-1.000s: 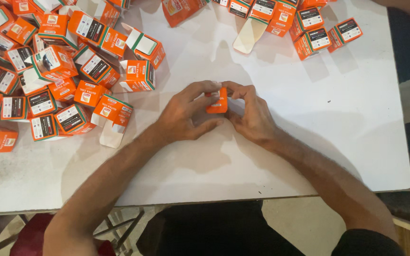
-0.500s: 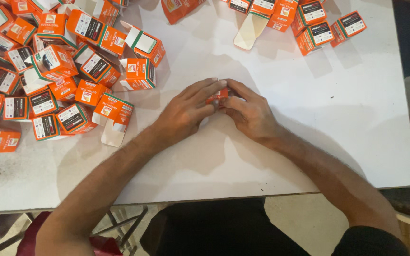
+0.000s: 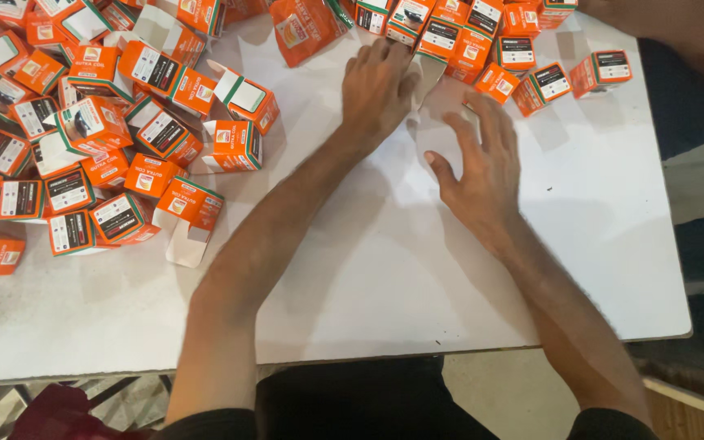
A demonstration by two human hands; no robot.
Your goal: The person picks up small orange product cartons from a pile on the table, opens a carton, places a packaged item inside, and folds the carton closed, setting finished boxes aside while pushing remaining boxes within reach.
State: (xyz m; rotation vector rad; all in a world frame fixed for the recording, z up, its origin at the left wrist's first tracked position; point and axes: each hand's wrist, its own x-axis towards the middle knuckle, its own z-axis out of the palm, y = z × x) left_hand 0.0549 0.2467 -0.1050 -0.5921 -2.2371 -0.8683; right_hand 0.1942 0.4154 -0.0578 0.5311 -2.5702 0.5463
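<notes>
Plain white tabletop [image 3: 385,269], a bit scuffed grey at the near edge. Orange cartons [image 3: 165,73] everywhere, with black label panels, white flaps and thin green trim. One bigger orange pouch [image 3: 303,28] up top. Black sleeves [image 3: 205,424] down below.

The light is bright and comes from above me. The white tabletop [image 3: 368,269] shines pale, but there is no hard glare on it. My left hand [image 3: 378,88] and right hand [image 3: 482,167] drop soft grey shadows on the tabletop, just beside my fingers and arms. The orange boxes [image 3: 91,147] make small dark shadows too. My hands look a bit smeared. The boxes at the far edge of the tabletop look fuzzy. Below the tabletop's near edge it is dark.
</notes>
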